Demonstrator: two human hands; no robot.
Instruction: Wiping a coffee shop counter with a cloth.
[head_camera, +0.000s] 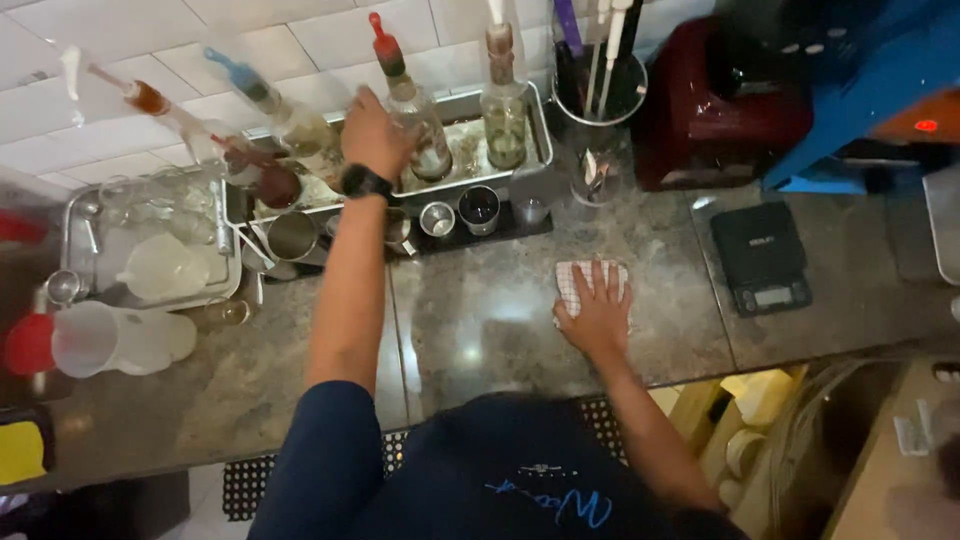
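Left hand (375, 135) grips a blurred bottle (420, 120) (fingers hidden); right hand (597, 308) spread flat, covering checked cloth (572, 282)

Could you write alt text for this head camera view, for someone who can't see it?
Seen from above, a person's left hand grips a clear bottle standing in a metal tray, while the right hand presses a checked cloth onto a stone counter.

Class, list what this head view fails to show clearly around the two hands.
- Left hand on the red-spouted bottle: the hand's back hides the fingers' grip.
- Checked cloth: mostly under the right hand.
- Bottles at left: blurred.
- Scale: display too small.
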